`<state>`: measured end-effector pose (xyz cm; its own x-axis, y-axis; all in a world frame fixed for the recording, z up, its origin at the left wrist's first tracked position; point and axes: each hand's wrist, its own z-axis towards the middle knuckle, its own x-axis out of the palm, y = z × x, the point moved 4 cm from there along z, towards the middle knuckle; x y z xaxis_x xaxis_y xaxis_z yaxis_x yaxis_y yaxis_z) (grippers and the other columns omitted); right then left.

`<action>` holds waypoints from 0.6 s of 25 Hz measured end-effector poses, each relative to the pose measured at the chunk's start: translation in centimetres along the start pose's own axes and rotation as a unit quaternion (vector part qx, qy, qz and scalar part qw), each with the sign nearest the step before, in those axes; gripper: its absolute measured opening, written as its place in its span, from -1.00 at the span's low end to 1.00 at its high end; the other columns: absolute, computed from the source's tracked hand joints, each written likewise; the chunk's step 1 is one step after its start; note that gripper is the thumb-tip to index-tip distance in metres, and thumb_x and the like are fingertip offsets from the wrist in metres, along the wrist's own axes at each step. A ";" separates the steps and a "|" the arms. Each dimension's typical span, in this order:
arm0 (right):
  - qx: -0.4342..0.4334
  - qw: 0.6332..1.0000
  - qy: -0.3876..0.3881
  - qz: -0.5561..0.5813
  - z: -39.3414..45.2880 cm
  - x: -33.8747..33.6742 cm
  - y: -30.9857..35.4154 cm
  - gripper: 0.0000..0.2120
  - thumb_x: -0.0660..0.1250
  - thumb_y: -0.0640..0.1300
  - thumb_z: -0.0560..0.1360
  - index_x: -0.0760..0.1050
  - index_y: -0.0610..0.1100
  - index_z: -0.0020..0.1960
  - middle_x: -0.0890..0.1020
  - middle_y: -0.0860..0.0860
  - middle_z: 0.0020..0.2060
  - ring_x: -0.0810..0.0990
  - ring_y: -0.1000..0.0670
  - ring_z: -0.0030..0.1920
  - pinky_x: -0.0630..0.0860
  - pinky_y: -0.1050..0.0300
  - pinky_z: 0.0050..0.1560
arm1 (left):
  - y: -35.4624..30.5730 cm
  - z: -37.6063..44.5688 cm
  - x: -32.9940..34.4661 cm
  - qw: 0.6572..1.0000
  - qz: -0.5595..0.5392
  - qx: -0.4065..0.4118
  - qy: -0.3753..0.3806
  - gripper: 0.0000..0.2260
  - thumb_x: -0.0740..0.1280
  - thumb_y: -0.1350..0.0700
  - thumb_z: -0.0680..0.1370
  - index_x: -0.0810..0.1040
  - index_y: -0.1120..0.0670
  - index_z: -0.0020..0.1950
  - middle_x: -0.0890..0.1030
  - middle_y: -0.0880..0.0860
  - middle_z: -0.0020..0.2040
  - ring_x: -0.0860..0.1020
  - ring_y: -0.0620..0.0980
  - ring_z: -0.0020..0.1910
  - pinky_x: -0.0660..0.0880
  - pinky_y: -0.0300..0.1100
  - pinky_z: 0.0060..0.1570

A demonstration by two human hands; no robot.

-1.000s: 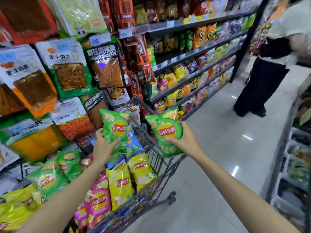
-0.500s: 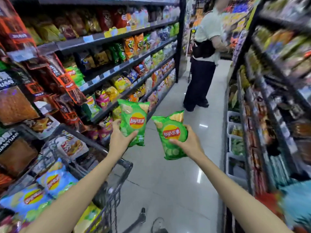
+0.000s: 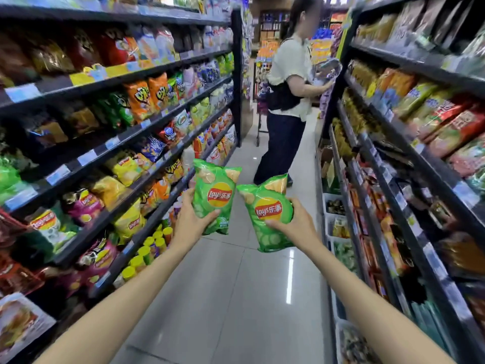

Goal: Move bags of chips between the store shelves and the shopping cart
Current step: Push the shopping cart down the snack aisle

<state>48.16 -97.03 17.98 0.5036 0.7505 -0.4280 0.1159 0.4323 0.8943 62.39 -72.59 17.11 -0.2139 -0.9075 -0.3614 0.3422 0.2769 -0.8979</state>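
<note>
I hold two green Lay's chip bags out in front of me over the aisle floor. My left hand (image 3: 191, 222) grips the left green bag (image 3: 215, 195) by its lower left side, keeping it upright. My right hand (image 3: 294, 227) grips the right green bag (image 3: 267, 211) from its right side, and that bag tilts a little to the left. The two bags almost touch at their upper corners. The chip shelves (image 3: 147, 177) run along my left, stocked with yellow, orange, pink and green bags. The shopping cart is out of view.
A person (image 3: 284, 109) in a white top and dark trousers stands ahead in the aisle, reaching to the right-hand shelves (image 3: 393, 164). Those shelves hold packets and low white bins. Between the two shelf rows lies shiny tiled floor (image 3: 236, 298).
The view has swung right, away from the cart and down the aisle; the cart has left the frame. Both hands keep hold of their green bags, now carried out over the floor.
</note>
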 end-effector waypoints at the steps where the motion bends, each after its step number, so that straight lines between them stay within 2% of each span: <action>1: 0.000 1.000 0.001 0.010 2.2 0.2 -0.1 -0.39 0.62 0.02 0.29 0.37 0.06 0.21 0.57 0.15 0.00 0.58 0.06 0.04 0.56 0.09 0.01 | 0.0 2.3 0.8 1.000 -0.009 -0.001 0.005 -0.34 0.58 -0.04 0.37 0.24 -0.15 0.30 0.56 0.05 0.23 0.58 0.01 0.18 0.52 0.09 0.20; 4: -0.003 0.999 0.010 0.030 7.9 1.1 -0.5 -0.40 0.61 -0.02 0.31 0.36 0.08 0.21 0.56 0.21 0.00 0.58 0.14 0.03 0.57 0.06 0.06 | 0.7 8.0 2.7 1.000 -0.023 -0.009 0.009 -0.32 0.58 0.09 0.40 0.24 0.00 0.37 0.53 0.08 0.27 0.56 0.02 0.21 0.51 0.05 0.24; 7: -0.014 0.999 0.016 0.048 14.2 2.2 -0.5 -0.40 0.61 0.01 0.31 0.36 0.08 0.22 0.60 0.12 0.06 0.59 0.10 0.06 0.58 0.05 0.07 | 2.0 14.0 3.1 0.999 -0.042 -0.028 -0.011 -0.30 0.57 0.10 0.41 0.23 0.07 0.40 0.52 0.10 0.26 0.56 0.01 0.20 0.51 0.05 0.25; 11: -0.022 0.997 0.031 0.071 25.1 4.8 -0.9 -0.39 0.60 0.03 0.31 0.38 0.05 0.25 0.61 0.06 0.11 0.60 0.06 0.09 0.58 0.01 0.10 | 3.8 23.2 2.9 0.997 -0.032 -0.043 -0.053 -0.28 0.59 -0.06 0.37 0.23 -0.02 0.36 0.54 0.06 0.26 0.57 -0.01 0.21 0.52 0.06 0.24; 15: -0.043 0.993 0.056 0.090 36.9 7.0 0.2 -0.32 0.58 0.08 0.33 0.37 -0.03 0.34 0.59 0.06 0.13 0.60 0.07 0.08 0.58 0.11 0.06 | 3.7 32.4 2.9 0.996 -0.001 -0.027 -0.090 -0.35 0.55 0.02 0.43 0.22 -0.02 0.34 0.52 0.06 0.26 0.56 0.00 0.19 0.51 -0.13 0.15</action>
<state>83.26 -110.17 19.97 0.4102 0.8683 -0.2788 -0.0440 0.3242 0.9450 92.74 -84.40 20.92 -0.0443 -0.9485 -0.3136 0.2920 0.2879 -0.9121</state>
